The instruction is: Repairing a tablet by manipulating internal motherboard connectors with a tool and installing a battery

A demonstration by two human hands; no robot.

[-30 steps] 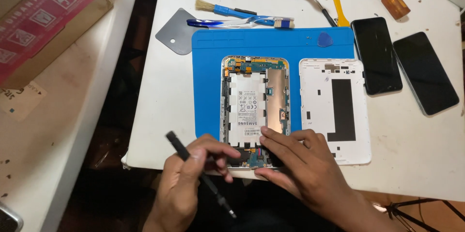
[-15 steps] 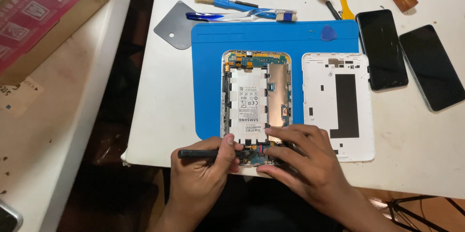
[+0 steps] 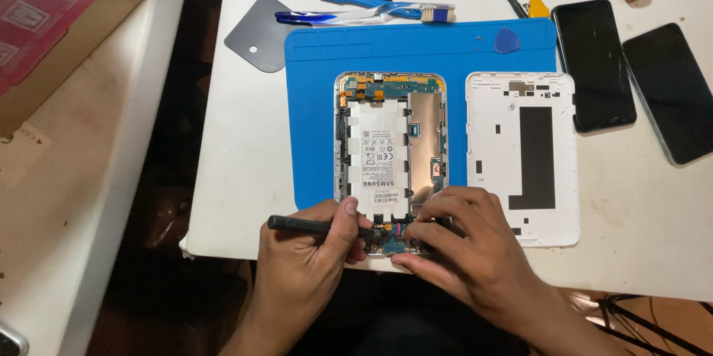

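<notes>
A: Where's the work at rn?

B: Opened white tablet with its back off [image 3: 391, 155], lying on the blue silicone mat [image 3: 312, 103] on the white counter [image 3: 245, 155]. Both hands at its near edge, over the small circuit board there.

A: Hands doing what?

B: Left hand [image 3: 312, 259] curled round a thin black pry stick [image 3: 297, 224], held flat w/ the free end pointing left; working tip is hidden btwn the fingers. Right hand [image 3: 464, 244] has fingertips pressed together on the board's connectors; can't tell if it's pinching anything.

A: Step?

B: Looks like freeing a part at the near end. Next move prob needs a light, steady lever, bc those parts are tiny.

A: Diff vs 1 s ago?

B: Stick was angled down twd the near side then; now level. Tablet hasn't shifted. Removed white plastic back cover [image 3: 522, 155] is unmoved on the right.
</notes>
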